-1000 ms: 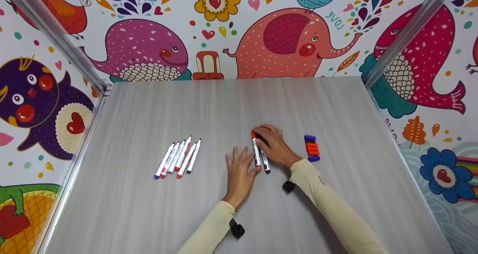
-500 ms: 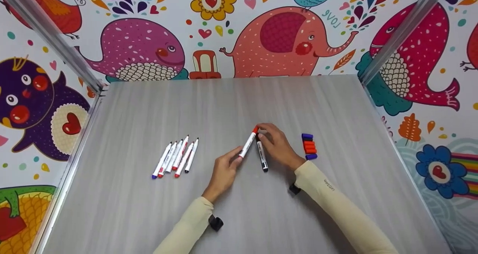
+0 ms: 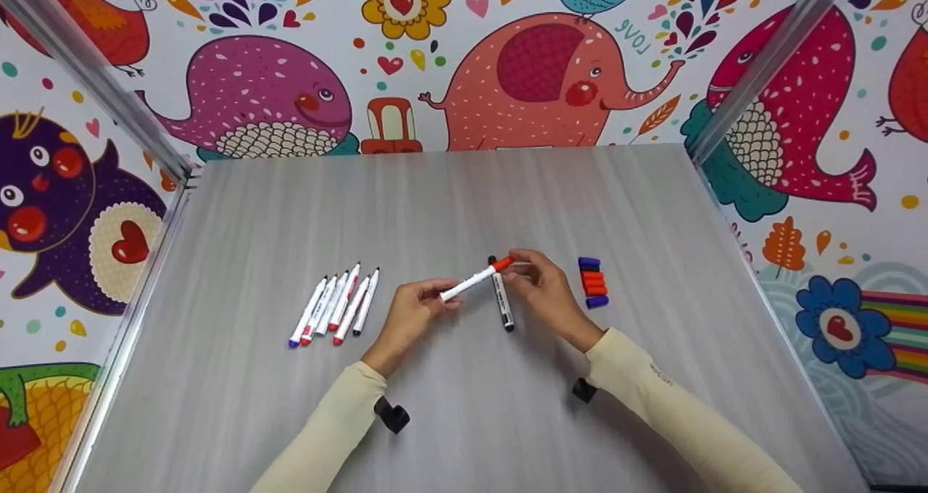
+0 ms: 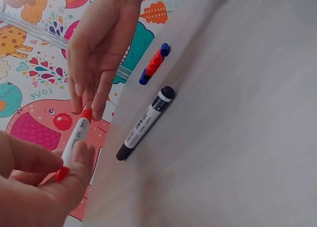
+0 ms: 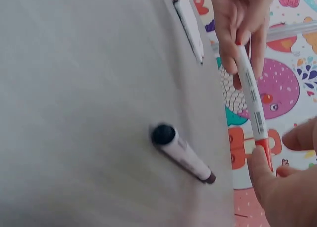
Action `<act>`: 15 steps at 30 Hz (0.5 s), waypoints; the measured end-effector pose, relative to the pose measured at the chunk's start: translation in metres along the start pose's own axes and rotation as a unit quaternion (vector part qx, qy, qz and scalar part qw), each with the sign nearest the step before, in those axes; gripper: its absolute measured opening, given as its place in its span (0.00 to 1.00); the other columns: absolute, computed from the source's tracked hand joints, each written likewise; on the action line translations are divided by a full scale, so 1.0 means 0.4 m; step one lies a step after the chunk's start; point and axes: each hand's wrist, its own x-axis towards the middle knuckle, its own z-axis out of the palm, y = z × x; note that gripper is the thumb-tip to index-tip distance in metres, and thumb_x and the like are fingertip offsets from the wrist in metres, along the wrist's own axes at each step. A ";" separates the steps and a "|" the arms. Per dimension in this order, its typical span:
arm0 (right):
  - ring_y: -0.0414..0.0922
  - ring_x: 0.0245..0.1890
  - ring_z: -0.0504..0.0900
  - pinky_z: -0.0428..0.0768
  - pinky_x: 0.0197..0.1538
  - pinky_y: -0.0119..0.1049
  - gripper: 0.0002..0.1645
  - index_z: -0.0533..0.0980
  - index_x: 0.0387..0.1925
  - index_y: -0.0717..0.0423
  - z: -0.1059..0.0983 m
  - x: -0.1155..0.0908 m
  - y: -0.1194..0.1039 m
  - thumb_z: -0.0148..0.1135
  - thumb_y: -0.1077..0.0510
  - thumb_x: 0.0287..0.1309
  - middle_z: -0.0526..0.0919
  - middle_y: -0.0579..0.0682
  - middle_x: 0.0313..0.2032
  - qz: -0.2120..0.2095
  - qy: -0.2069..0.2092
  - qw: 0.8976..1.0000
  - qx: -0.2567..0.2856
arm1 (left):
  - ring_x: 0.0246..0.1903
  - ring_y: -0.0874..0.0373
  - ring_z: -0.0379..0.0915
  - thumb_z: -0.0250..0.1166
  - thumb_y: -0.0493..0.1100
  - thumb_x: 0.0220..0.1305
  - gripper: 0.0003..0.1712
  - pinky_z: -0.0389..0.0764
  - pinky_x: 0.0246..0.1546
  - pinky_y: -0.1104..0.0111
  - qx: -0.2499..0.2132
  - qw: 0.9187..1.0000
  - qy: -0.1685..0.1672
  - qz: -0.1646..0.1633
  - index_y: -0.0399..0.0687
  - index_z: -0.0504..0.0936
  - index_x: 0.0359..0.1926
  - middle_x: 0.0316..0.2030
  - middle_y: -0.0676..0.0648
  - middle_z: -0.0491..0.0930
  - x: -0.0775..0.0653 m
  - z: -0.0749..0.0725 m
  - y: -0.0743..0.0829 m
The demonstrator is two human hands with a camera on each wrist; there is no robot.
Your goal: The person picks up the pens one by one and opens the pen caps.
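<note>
My left hand (image 3: 407, 313) pinches a white marker (image 3: 470, 283) with a red cap by its red tail end. The marker is raised over the table, tilted, cap toward my right hand (image 3: 549, 297). In the right wrist view, the fingers of that hand lie around the red cap (image 5: 265, 150), one fingertip right at it and another apart. Below, a white marker with black ends (image 4: 144, 125) lies capped on the table.
Several uncapped white markers (image 3: 335, 304) with red, black and blue ends lie side by side at the left. A row of loose caps (image 3: 594, 283), blue, black and red, lies at the right. Patterned panels (image 3: 406, 65) stand behind the table.
My left hand has gone from spread beside the red-capped marker to pinching its tail, then lifted it and turned it leftward off the table. My right hand stays near the cap.
</note>
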 end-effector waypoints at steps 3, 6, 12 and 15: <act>0.53 0.57 0.86 0.84 0.60 0.33 0.25 0.79 0.68 0.63 0.000 -0.014 -0.011 0.71 0.66 0.72 0.86 0.58 0.61 0.026 0.018 0.999 0.023 | 0.44 0.52 0.89 0.70 0.24 0.67 0.17 0.87 0.47 0.70 0.028 1.000 0.000 -0.002 0.26 0.88 0.56 0.50 0.31 0.89 -0.003 -0.002 0.016; 0.53 0.55 0.87 0.84 0.55 0.28 0.24 0.82 0.64 0.65 -0.005 -0.023 -0.023 0.72 0.68 0.70 0.87 0.60 0.57 0.043 0.018 0.998 0.050 | 0.41 0.58 0.84 0.74 0.26 0.64 0.17 0.84 0.43 0.72 0.068 0.998 0.009 0.012 0.31 0.90 0.55 0.47 0.37 0.90 -0.004 -0.001 0.026; 0.51 0.50 0.86 0.86 0.56 0.33 0.20 0.82 0.61 0.70 -0.024 -0.045 -0.044 0.72 0.68 0.70 0.87 0.63 0.55 0.056 -0.035 0.995 0.079 | 0.39 0.57 0.82 0.78 0.27 0.62 0.16 0.80 0.38 0.72 0.148 0.987 0.038 0.053 0.37 0.93 0.52 0.42 0.43 0.91 -0.009 0.007 0.031; 0.49 0.48 0.86 0.88 0.57 0.39 0.19 0.84 0.60 0.68 -0.038 -0.052 -0.052 0.73 0.66 0.71 0.87 0.61 0.56 0.059 -0.067 0.994 0.065 | 0.40 0.57 0.83 0.78 0.28 0.63 0.16 0.83 0.40 0.71 0.172 0.982 0.031 0.068 0.38 0.93 0.51 0.43 0.45 0.91 -0.013 0.016 0.034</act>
